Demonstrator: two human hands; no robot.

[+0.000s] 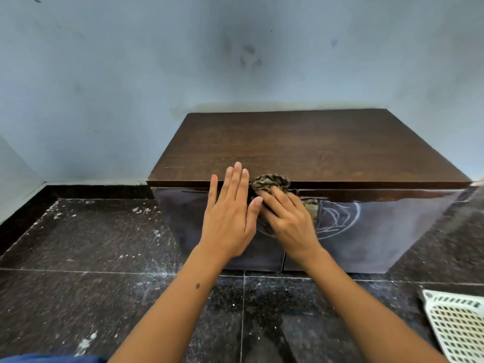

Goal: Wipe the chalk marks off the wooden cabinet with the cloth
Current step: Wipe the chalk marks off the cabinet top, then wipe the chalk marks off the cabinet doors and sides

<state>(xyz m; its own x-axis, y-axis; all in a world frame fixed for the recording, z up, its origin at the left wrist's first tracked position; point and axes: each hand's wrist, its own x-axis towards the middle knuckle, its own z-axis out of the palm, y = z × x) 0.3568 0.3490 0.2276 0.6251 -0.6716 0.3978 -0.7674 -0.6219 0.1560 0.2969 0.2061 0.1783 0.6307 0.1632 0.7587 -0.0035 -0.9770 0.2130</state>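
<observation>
Pressing the bunched cloth (272,182) against the cabinet (301,148) front with your right hand (286,218) curled around it, left hand (230,213) flat and empty, you are leaving most chalk marks (340,218) unwiped beside it

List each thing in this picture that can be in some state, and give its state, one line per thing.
cabinet: doors closed, top bare.
chalk marks: still on the right door front, not wiped off.
cloth: bunched up, pressed against the cabinet's upper front edge.
right hand: closed on the cloth.
left hand: open and flat, fingers extended, holding nothing.
plastic basket: lying on the floor, only partly in view.
</observation>
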